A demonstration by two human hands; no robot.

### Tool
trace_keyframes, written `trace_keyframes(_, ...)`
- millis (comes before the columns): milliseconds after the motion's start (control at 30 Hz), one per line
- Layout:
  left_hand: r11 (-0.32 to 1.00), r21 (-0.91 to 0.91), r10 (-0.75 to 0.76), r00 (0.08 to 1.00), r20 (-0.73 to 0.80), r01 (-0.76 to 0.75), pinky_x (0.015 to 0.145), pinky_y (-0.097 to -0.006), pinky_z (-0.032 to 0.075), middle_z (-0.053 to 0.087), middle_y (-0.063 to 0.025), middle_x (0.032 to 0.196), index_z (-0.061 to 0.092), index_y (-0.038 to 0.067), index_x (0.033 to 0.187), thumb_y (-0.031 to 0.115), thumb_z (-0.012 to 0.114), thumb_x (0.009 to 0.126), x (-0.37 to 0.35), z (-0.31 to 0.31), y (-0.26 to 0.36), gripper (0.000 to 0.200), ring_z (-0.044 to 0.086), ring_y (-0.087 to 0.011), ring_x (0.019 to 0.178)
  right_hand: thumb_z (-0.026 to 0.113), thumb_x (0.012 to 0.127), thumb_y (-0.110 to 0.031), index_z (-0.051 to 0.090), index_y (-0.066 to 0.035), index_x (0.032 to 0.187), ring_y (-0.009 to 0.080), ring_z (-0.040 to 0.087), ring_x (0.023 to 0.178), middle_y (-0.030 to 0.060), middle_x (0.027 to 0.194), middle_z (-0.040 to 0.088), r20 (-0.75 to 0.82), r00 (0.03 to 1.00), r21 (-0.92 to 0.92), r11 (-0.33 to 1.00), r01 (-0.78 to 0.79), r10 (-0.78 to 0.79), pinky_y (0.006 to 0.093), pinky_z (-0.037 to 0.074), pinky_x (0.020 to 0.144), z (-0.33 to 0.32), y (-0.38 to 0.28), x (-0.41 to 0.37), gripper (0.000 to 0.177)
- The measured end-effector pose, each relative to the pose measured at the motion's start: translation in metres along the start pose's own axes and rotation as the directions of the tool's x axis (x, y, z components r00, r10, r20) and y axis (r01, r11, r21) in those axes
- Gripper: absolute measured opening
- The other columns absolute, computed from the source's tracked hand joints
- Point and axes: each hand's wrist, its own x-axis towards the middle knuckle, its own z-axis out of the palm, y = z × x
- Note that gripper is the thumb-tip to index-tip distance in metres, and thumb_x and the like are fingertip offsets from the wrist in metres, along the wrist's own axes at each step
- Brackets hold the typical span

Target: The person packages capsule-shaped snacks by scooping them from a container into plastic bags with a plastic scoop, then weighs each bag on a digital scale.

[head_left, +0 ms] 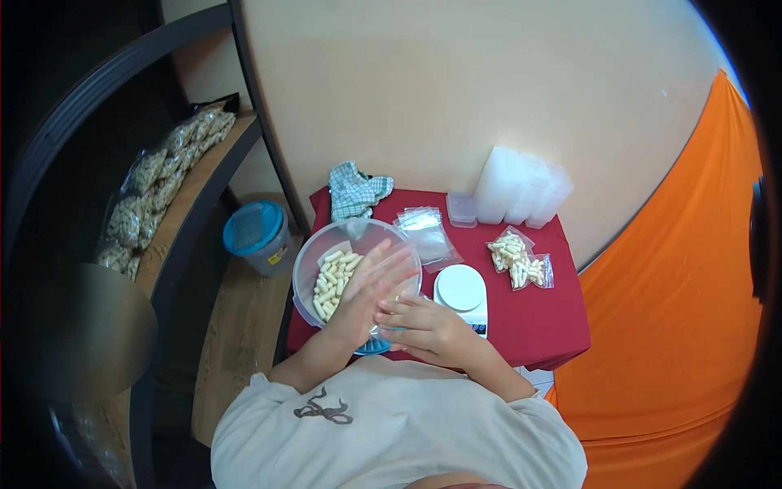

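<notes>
My left hand (364,297) is over the right side of a large clear plastic tub (302,287), its fingers stretched out and pointing up. A thin clear plastic bag (399,270) overlaps those fingers. My right hand (432,329) comes in from the right beside the left palm, its fingers bent and closed on the bag's lower part. White, finger-shaped pieces (330,285) lie in the tub on its left side. Just right of my right hand stands a white kitchen scale (461,288) with a round top.
Empty clear bags (429,236) lie behind the scale on the red tablecloth (521,326). Two filled bags (511,251) sit to the right. Stacked clear containers (521,187), a lid (461,209) and a checkered cloth (355,192) are behind. A shelf (199,183) and blue-lidded bucket (256,232) stand left.
</notes>
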Motion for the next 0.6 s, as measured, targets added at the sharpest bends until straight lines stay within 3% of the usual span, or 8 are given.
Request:
trace_keyframes(133,0.999,-0.044,-0.006,1.0,-0.007,0.006,0.094,-0.0402,0.046,0.044,-0.0209,0.13,0.029,0.002,0.136,0.026,0.049,0.091,-0.002,0.016,0.007,0.055,0.049,-0.0311,0.118,0.07,0.074,-0.025,0.063,-0.001,0.099,0.0309,0.056,0.106,0.0161,0.114,0.06,0.044,0.987,0.169,0.973,-0.157,0.151,0.0414,0.043,0.092,-0.02,-0.005,-0.014,0.036)
trace_keyframes(200,0.991,0.131,-0.034,0.994,0.106,0.02,0.088,-0.0358,0.048,0.058,-0.0181,0.111,0.044,-0.002,0.125,0.022,0.044,0.095,-0.001,0.012,0.003,0.038,0.058,-0.0259,0.104,0.073,0.071,-0.018,0.064,-0.005,0.101,0.0307,0.059,0.093,0.015,0.11,0.059,-0.288,0.95,0.058,0.993,-0.105,0.118,0.0382,0.048,0.078,-0.026,-0.005,-0.018,0.035)
trace_keyframes(267,0.921,0.369,0.096,0.991,0.089,-0.122,0.083,-0.0317,0.05,0.065,-0.013,0.092,0.056,-0.004,0.11,0.021,0.043,0.097,0.001,0.031,0.012,0.031,0.064,-0.0209,0.091,0.074,0.069,-0.013,0.064,-0.005,0.102,0.0286,0.059,0.086,0.0127,0.108,0.058,-0.374,0.928,-0.383,0.91,-0.16,0.006,0.0349,0.048,0.071,-0.051,-0.016,-0.003,0.035)
trace_keyframes(300,0.902,0.427,0.014,0.992,0.127,-0.067,0.08,-0.0297,0.051,0.065,-0.0121,0.09,0.058,-0.004,0.107,0.02,0.045,0.096,0.002,0.03,0.012,0.03,0.064,-0.0191,0.088,0.074,0.069,-0.013,0.064,-0.005,0.102,0.0286,0.059,0.086,0.0127,0.108,0.058,-0.374,0.927,-0.379,0.911,-0.165,0.013,0.0349,0.048,0.071,-0.058,-0.017,0.003,0.035)
trace_keyframes(467,0.759,0.649,-0.099,0.976,0.196,-0.053,0.068,-0.0264,0.051,0.065,-0.0089,0.078,0.064,-0.003,0.096,0.017,0.054,0.091,0.006,0.042,0.021,0.023,0.065,-0.0155,0.074,0.07,0.069,-0.002,0.065,-0.002,0.09,0.0177,0.059,0.068,0.0089,0.086,0.063,-0.064,0.881,0.154,0.877,-0.456,0.469,0.0259,0.046,0.055,-0.071,-0.009,-0.001,0.022)
trace_keyframes(500,0.539,0.826,-0.026,0.978,0.208,-0.162,0.083,-0.0336,0.048,0.064,-0.0127,0.099,0.056,-0.002,0.113,0.026,0.067,0.082,0.01,0.04,0.024,0.043,0.063,-0.022,0.093,0.068,0.071,0.002,0.064,-0.001,0.084,0.0122,0.058,0.063,0.0068,0.078,0.063,-0.155,0.874,0.122,0.887,-0.445,0.46,0.0227,0.044,0.051,-0.072,-0.01,0.0,0.014)
trace_keyframes(533,0.536,0.828,-0.021,0.978,0.207,-0.163,0.083,-0.0336,0.048,0.064,-0.0127,0.099,0.056,-0.002,0.113,0.026,0.067,0.082,0.01,0.044,0.025,0.043,0.063,-0.022,0.093,0.068,0.071,0.002,0.064,-0.001,0.084,0.0122,0.058,0.063,0.0068,0.078,0.063,-0.154,0.877,0.123,0.89,-0.44,0.455,0.0227,0.044,0.051,-0.072,-0.008,-0.001,0.014)
trace_keyframes(600,-0.001,0.948,0.554,0.789,0.267,-0.32,0.103,-0.051,0.026,0.047,-0.017,0.129,0.036,-0.001,0.133,0.042,0.074,0.071,0.01,0.055,0.029,0.084,0.042,-0.0311,0.124,0.065,0.073,0.004,0.063,0.0,0.082,0.0091,0.057,0.064,0.0054,0.078,0.062,-0.361,0.735,0.242,0.818,-0.521,0.575,0.0208,0.044,0.05,-0.068,-0.001,-0.008,0.011)
